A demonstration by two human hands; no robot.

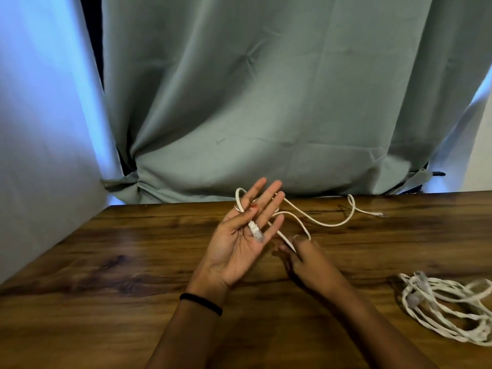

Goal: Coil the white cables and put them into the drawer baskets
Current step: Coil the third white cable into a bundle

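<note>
While the left hand (237, 241) lies palm up with straight fingers, a white cable (319, 223) loops round them, its plug (256, 231) on the palm. Just right, the right hand (306, 258) pinches the cable above the desk (133, 262). Another coiled cable (447, 307) lies near right.

we see the table (133, 262) running across the near half of the view, with the curtain (266, 102) hanging behind its far edge. our left hand (239, 235) is held above the table's middle, our right hand (306, 259) just right of it. a cable (319, 224) runs from both hands back and rightward along the tabletop, its far plug (379, 214) near the far edge. the coiled cable (450, 307) lies at the near right.
</note>
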